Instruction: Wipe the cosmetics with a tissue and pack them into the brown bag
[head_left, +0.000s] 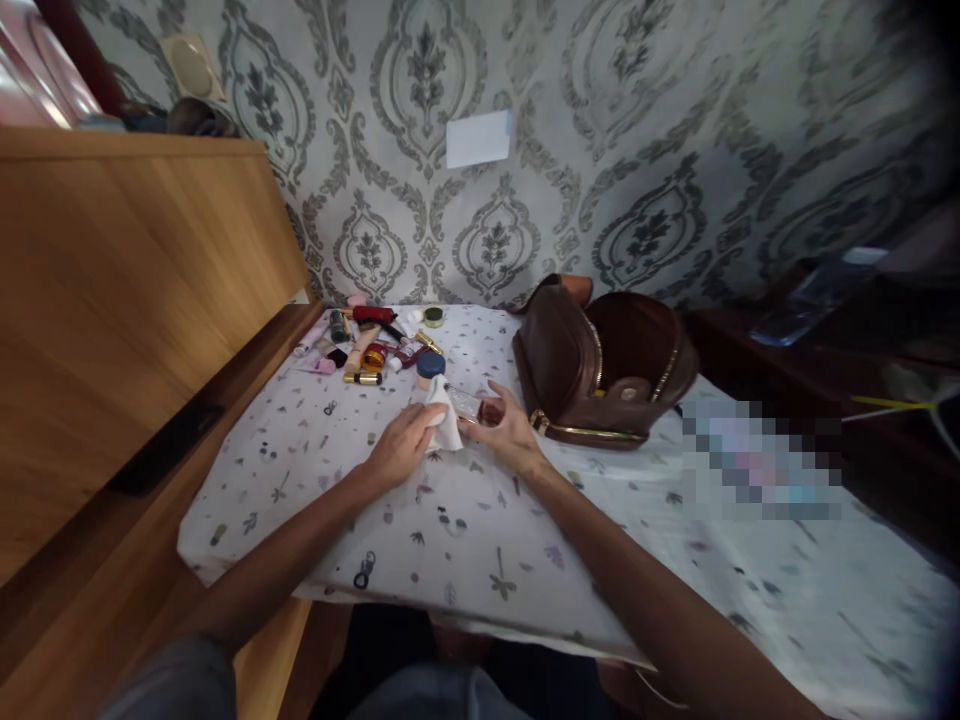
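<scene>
My left hand (406, 440) is closed on a white cloth (448, 428), possibly a tissue, pressed against one end of a small clear bottle (463, 402). The bottle, with a reddish-brown end, lies sideways between the fingers and thumb of my right hand (510, 435). Just behind the cloth stands a jar with a dark blue lid (430, 365). Several cosmetics lie to the left of it, among them a gold and black lipstick tube (363, 379), an amber round container (373, 357) and a red tube (373, 314).
An unzipped brown leather bag (559, 350) stands right of my hands. The patterned white tablecloth (315, 510) covers the surface. A wooden cabinet (142, 270) borders it on the left, the papered wall (420, 230) behind. A clear plastic bottle (817, 295) lies at the far right.
</scene>
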